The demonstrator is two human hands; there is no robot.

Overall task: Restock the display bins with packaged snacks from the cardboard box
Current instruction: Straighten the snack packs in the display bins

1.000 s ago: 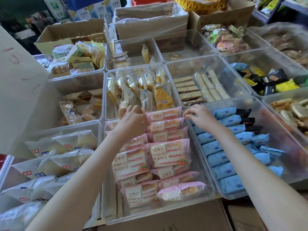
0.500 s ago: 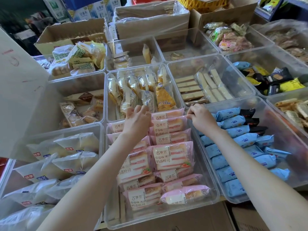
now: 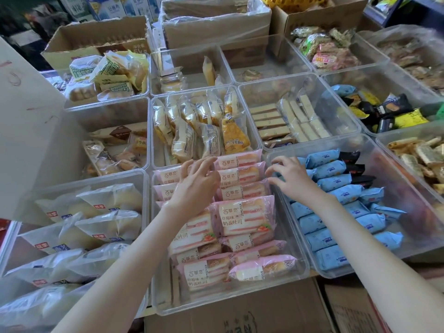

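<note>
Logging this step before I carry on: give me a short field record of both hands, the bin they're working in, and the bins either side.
Left hand: open, fingers spread over the rear pink packs
Right hand: open, fingertips at the right ends of the rear pink packs
Working bin: clear centre bin, pink packs in two columns, mostly full
Right neighbour: blue packs
Left neighbour: white bread packs
Front: cardboard box below the bins' near edge

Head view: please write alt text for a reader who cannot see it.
Two hands reach into a clear bin full of pink sandwich packs: the left hand rests on the far rows, the right hand hovers at the bin's right rim. Beside it lie blue packs and white bread bags.
</note>
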